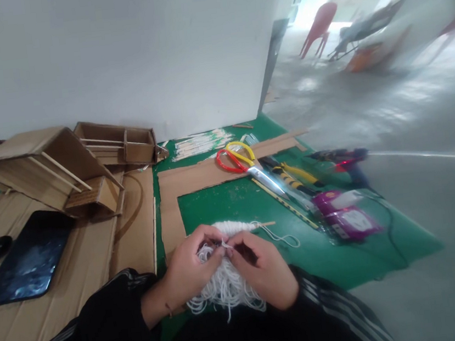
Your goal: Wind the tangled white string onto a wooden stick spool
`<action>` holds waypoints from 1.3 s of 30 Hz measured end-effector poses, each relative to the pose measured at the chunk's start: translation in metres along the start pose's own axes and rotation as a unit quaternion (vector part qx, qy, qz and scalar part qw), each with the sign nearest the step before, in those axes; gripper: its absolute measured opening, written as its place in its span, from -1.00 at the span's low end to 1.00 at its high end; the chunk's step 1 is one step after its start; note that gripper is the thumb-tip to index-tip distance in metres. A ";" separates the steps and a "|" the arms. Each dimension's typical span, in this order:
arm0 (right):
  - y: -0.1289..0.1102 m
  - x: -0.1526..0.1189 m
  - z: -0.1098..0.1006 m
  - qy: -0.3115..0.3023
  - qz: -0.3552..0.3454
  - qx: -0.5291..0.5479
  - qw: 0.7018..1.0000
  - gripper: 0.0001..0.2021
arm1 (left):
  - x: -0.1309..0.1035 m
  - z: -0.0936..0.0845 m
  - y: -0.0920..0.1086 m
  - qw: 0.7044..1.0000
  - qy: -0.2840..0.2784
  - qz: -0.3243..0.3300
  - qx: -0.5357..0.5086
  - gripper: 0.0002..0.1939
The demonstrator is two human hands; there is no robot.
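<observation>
Near the front of the green table, my left hand [195, 265] and my right hand [260, 269] meet over a bundle of white yarn [227, 286]. Fingers and thumbs of both hands pinch the strands at the top of the bundle, where a short end sticks up between them. Loops of yarn hang down below toward my lap. Just behind my fingers lies a stick wound with white yarn [234, 226], and a loose strand curls from it to the right. Part of the bundle is hidden by my hands.
Red-and-yellow-handled scissors [247, 162] lie on a cardboard strip [195, 178]. Pliers [300, 175], a purple packet [344, 214] and a glue gun [346, 161] sit to the right. Cardboard boxes [43, 154] and a black tablet [26, 259] are at left. A white wall [113, 51] rises behind.
</observation>
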State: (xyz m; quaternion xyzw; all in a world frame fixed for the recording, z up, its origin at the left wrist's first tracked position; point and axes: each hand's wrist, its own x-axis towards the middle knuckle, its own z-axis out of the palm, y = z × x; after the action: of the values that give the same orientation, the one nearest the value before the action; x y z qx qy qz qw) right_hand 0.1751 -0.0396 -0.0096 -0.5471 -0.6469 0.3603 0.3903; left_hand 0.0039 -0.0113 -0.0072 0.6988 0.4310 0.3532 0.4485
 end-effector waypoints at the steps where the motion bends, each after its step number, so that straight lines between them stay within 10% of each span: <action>1: 0.000 -0.001 0.000 0.000 -0.005 -0.003 1.000 -0.90 | 0.000 -0.001 0.001 1.000 -0.003 0.005 0.008 -0.84; 39: -0.006 0.003 -0.005 0.039 -0.052 -0.038 0.997 -0.82 | 0.001 0.003 0.005 0.999 -0.009 -0.028 -0.041 -0.77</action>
State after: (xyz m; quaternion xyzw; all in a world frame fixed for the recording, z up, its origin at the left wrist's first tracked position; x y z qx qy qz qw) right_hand 0.1769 -0.0378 -0.0018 -0.5402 -0.6722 0.2933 0.4126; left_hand 0.0080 -0.0128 -0.0031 0.6706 0.4315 0.3513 0.4906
